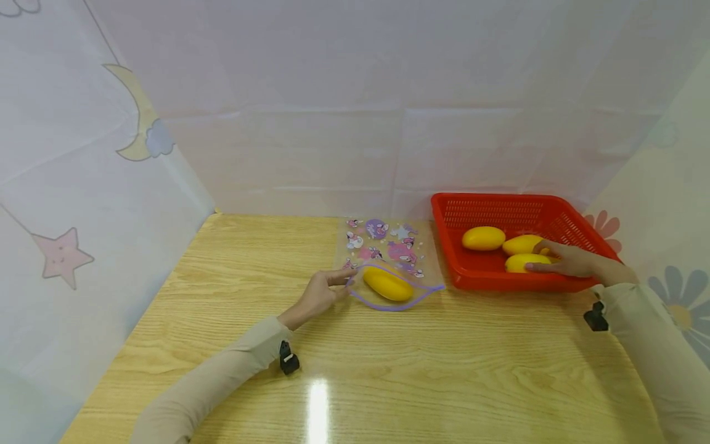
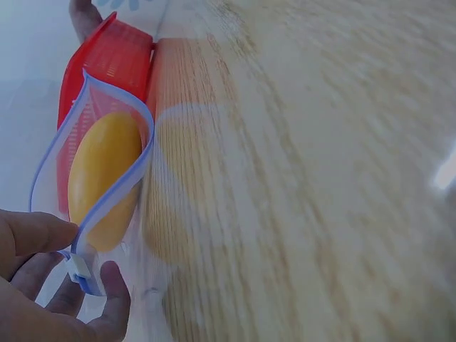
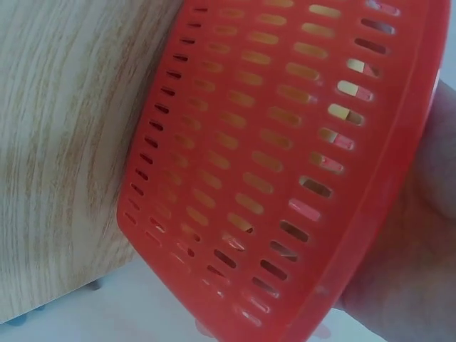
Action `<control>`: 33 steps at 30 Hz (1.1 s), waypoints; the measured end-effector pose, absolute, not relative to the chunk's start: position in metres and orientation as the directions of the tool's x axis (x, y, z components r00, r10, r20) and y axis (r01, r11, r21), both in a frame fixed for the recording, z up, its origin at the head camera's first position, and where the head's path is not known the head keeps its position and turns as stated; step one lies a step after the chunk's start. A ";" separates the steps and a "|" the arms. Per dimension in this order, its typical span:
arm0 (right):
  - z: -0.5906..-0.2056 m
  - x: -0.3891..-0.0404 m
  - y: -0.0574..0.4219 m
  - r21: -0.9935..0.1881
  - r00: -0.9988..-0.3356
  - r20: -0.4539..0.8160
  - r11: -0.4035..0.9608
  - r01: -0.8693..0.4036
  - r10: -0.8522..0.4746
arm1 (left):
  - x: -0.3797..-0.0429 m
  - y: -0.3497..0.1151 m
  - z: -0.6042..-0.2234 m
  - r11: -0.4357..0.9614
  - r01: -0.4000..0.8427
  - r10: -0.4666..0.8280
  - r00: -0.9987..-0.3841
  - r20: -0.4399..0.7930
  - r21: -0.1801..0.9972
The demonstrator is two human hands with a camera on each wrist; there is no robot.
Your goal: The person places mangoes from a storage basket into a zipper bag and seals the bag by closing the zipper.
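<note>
A clear zip bag [image 1: 355,246] with purple and pink cartoon prints lies on the table, its purple-edged mouth spread wide. Inside it, near the mouth, is a yellow mango [image 1: 388,284]. My left hand [image 1: 318,299] pinches the bag's left corner by the white slider [image 2: 80,266], thumb on one side and fingers on the other. To the right, my right hand [image 1: 574,260] reaches over the rim of a red basket [image 1: 516,283] and grips the nearest mango [image 1: 516,264] there, its thumb across the front. In the right wrist view the basket wall hides the fingers.
Two other mangoes, one at the left [image 1: 484,238] and one behind the gripped mango [image 1: 518,244], lie in the basket. The wooden table [image 1: 444,370] meets a printed cloth backdrop [image 1: 310,154] at the back, with more cloth at both sides.
</note>
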State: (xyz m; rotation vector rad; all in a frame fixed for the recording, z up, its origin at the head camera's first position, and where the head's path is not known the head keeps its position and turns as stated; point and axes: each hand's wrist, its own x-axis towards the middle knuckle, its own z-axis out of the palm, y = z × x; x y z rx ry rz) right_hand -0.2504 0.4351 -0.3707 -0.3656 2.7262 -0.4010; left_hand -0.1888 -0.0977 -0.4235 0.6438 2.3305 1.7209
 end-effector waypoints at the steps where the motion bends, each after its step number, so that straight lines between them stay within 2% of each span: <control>1: -0.371 -0.250 0.435 -0.325 -0.900 -0.318 0.926 -0.191 -0.297 | -0.189 -0.098 -0.424 0.231 0.232 0.438 -0.892 0.112 0.945; 15: -0.368 -0.248 0.435 -0.353 -0.883 -0.341 0.914 -0.200 -0.324 | -0.192 -0.098 -0.426 0.159 0.191 0.449 -0.888 0.101 0.969; 25: -0.369 -0.252 0.438 -0.352 -0.888 -0.291 0.903 -0.246 -0.356 | -0.192 -0.099 -0.427 0.195 0.194 0.437 -0.895 0.092 0.962; 33: -0.374 -0.255 0.439 -0.354 -0.886 -0.295 0.902 -0.247 -0.358 | -0.197 -0.099 -0.434 0.173 0.177 0.430 -0.899 0.087 0.969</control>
